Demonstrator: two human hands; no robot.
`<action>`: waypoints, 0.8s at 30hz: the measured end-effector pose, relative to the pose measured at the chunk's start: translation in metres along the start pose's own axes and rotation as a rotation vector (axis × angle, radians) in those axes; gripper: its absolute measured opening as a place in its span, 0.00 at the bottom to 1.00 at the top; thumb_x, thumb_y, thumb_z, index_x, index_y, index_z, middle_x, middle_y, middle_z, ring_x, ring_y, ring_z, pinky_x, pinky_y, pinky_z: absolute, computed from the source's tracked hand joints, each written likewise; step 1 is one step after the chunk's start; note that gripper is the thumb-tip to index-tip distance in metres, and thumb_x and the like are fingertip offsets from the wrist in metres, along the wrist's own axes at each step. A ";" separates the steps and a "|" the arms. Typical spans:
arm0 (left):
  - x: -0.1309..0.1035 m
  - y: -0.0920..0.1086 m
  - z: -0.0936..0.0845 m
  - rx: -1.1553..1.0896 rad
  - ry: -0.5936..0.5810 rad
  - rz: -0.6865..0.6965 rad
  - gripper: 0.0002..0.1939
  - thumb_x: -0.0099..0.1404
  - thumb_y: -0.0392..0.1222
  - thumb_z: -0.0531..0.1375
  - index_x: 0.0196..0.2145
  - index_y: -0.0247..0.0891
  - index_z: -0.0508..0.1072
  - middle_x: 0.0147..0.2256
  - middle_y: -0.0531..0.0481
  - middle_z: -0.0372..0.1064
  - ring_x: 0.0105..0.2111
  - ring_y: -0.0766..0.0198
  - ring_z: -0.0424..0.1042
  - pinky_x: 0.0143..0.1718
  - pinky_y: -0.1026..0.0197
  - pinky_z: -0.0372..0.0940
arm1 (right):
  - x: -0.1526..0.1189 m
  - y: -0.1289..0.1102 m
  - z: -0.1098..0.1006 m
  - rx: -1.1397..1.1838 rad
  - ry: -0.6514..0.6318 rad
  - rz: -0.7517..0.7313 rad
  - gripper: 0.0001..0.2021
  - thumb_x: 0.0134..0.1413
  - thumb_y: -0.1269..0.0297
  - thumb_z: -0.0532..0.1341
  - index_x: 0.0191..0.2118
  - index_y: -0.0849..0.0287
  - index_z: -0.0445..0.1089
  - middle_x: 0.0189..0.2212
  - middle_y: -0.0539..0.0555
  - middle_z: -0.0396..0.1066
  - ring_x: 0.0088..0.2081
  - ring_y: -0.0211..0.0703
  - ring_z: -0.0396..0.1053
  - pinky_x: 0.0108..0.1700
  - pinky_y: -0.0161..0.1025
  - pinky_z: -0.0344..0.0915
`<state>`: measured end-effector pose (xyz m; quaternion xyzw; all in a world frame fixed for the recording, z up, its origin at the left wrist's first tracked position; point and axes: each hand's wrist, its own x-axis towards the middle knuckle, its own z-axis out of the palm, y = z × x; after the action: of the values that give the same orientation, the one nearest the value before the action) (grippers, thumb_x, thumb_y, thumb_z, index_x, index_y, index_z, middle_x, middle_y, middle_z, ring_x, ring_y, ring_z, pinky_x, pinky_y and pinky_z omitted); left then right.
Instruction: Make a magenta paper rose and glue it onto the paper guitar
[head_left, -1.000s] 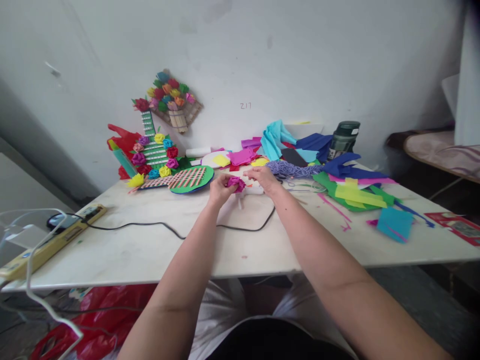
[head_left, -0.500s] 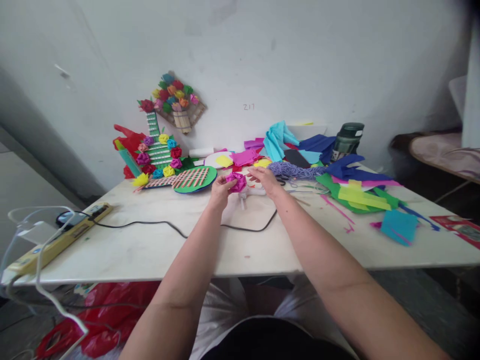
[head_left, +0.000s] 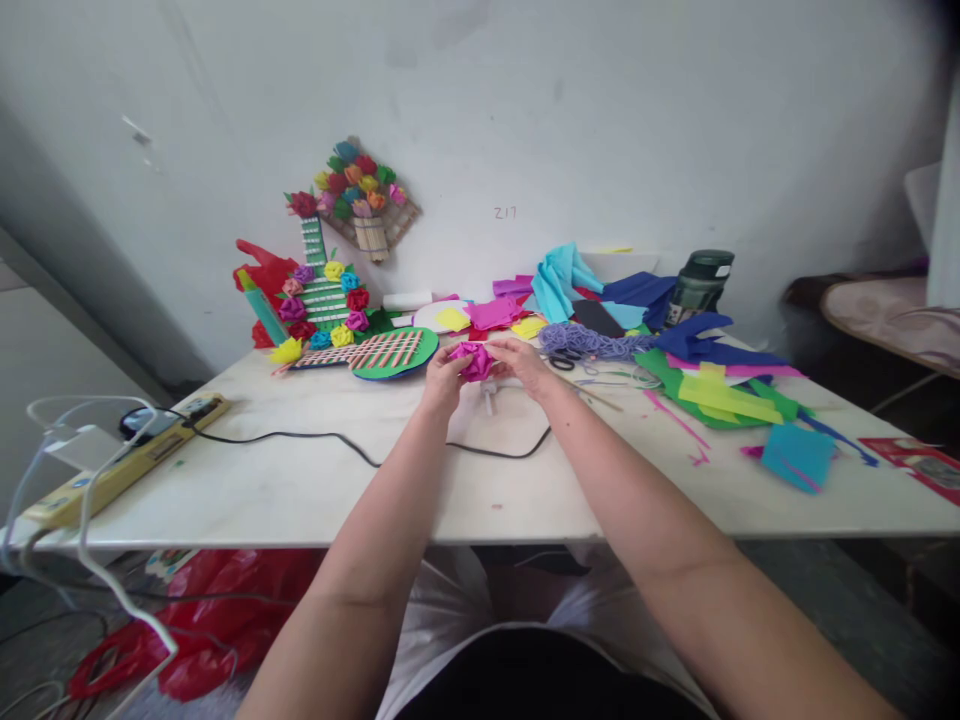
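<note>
A magenta crepe-paper flower is held above the middle of the table. My left hand grips its left side between thumb and fingers. On the right side, the fingertips of my right hand pinch the flower's edge. Just below the hands, a small whitish tool lies on the table, partly covered. To the left is a green oval board with a lattice of pinkish sticks. Behind it, a green guitar-shaped piece is decorated with paper roses.
Black scissors, purple yarn and coloured paper lie to the right, with a dark bottle behind. A black cable crosses the table from a power strip at the left.
My right hand has closed in on the flower, and its fingertips now touch the edge. My left hand still holds the flower. The view has shifted slightly.
</note>
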<state>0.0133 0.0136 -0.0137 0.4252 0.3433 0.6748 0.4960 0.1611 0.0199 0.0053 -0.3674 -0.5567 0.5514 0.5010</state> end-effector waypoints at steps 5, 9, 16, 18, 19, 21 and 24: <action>0.000 -0.001 0.000 -0.104 0.058 -0.034 0.18 0.39 0.34 0.66 0.29 0.37 0.65 0.24 0.55 0.68 0.24 0.67 0.68 0.28 0.61 0.66 | -0.004 -0.003 0.004 0.048 -0.003 0.085 0.15 0.43 0.59 0.68 0.38 0.59 0.70 0.28 0.51 0.74 0.22 0.38 0.70 0.26 0.36 0.67; 0.000 0.000 0.001 -0.186 0.034 -0.054 0.13 0.42 0.31 0.65 0.27 0.36 0.66 0.25 0.53 0.69 0.25 0.67 0.68 0.29 0.62 0.65 | -0.004 -0.002 0.006 0.080 -0.005 0.099 0.11 0.50 0.59 0.64 0.37 0.60 0.69 0.28 0.51 0.73 0.21 0.37 0.70 0.24 0.35 0.68; -0.003 0.003 0.002 -0.213 0.048 -0.124 0.13 0.44 0.26 0.63 0.30 0.34 0.69 0.26 0.51 0.70 0.25 0.68 0.68 0.28 0.64 0.64 | -0.003 -0.001 0.009 0.150 -0.009 0.113 0.06 0.55 0.65 0.60 0.36 0.62 0.69 0.23 0.49 0.70 0.19 0.36 0.68 0.24 0.35 0.69; -0.004 0.004 0.002 -0.196 0.066 -0.161 0.13 0.45 0.26 0.63 0.31 0.34 0.70 0.26 0.51 0.70 0.24 0.68 0.68 0.28 0.63 0.65 | -0.003 -0.001 0.009 0.162 -0.004 0.108 0.06 0.54 0.64 0.61 0.36 0.61 0.68 0.22 0.48 0.70 0.19 0.35 0.68 0.24 0.34 0.69; -0.004 0.005 0.002 -0.193 0.061 -0.171 0.13 0.45 0.26 0.63 0.31 0.33 0.70 0.27 0.51 0.70 0.25 0.67 0.68 0.29 0.63 0.65 | -0.003 -0.001 0.009 0.167 -0.001 0.103 0.06 0.54 0.64 0.62 0.35 0.61 0.68 0.21 0.48 0.70 0.19 0.35 0.68 0.24 0.34 0.69; -0.004 0.006 0.000 -0.202 0.034 -0.174 0.13 0.45 0.26 0.64 0.31 0.34 0.70 0.27 0.50 0.71 0.26 0.67 0.69 0.30 0.62 0.66 | -0.003 -0.001 0.008 0.172 0.005 0.094 0.07 0.54 0.63 0.62 0.34 0.61 0.67 0.22 0.48 0.70 0.19 0.35 0.68 0.25 0.35 0.69; -0.001 0.005 -0.002 -0.238 0.019 -0.160 0.14 0.46 0.26 0.65 0.31 0.34 0.69 0.28 0.50 0.71 0.27 0.67 0.69 0.33 0.61 0.66 | -0.003 -0.003 0.006 0.171 0.038 0.100 0.06 0.56 0.63 0.59 0.35 0.60 0.65 0.23 0.49 0.70 0.19 0.36 0.69 0.23 0.35 0.69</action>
<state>0.0093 0.0113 -0.0105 0.3283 0.2981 0.6730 0.5920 0.1566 0.0148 0.0087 -0.3610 -0.4791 0.6141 0.5128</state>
